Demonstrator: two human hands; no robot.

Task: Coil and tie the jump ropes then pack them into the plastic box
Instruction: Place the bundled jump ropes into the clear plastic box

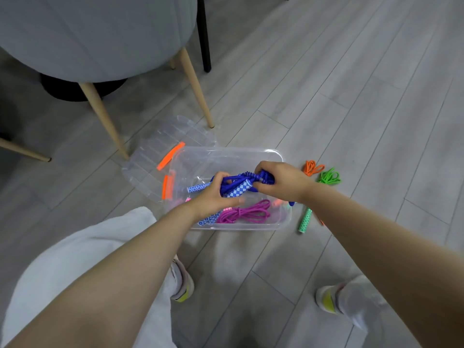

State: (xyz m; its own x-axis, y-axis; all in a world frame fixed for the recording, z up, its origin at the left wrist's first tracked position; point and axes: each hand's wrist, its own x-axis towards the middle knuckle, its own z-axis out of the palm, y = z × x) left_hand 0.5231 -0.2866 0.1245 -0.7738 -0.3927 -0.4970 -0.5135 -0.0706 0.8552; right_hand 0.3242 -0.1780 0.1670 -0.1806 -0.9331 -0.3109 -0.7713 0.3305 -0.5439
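Two hands — left hand [213,197] and right hand [281,182] — both grip the coiled blue jump rope [241,185] right over the clear plastic box [273,156]. Below them inside sits a purple rope [244,213]; green rope [329,177] and orange rope [312,168] lie on the floor just right of the right hand.

blue rope [241,183], blue-white diamond handles | magenta rope [244,212] | green rope [329,177] | orange rope [312,168]

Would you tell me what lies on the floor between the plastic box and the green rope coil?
In the head view, an orange rope coil lies between the plastic box and the green rope coil.
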